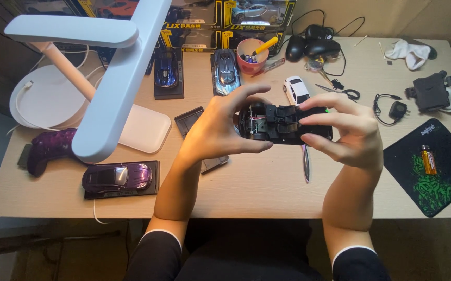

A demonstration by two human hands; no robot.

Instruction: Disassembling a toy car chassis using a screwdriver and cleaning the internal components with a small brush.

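My left hand (220, 125) and right hand (348, 130) both grip a black toy car chassis (283, 125), turned underside up and held just above the tabletop (257, 187); my left fingers curl over its front end, my right fingers pinch the rear. Under it a screwdriver (306, 164) lies on the pale wood, and a white toy car (297, 89) sits just beyond. To my left a dark purple model car (117, 177) rests on a black base, near a purple car body (48, 148) and the white lamp (100, 67), whose arm crosses that side of the view. Farther back stand a blue car (166, 70) and a silver car (226, 70), a pink cup (252, 56) of tools and boxed models along the wall. To my right lie scissors (342, 92), a black mouse (322, 48), a charger (395, 110), white socks (410, 53) and a black-and-green mat (436, 166) bearing a battery (428, 159). Dark floor shows below the tabletop's edge.
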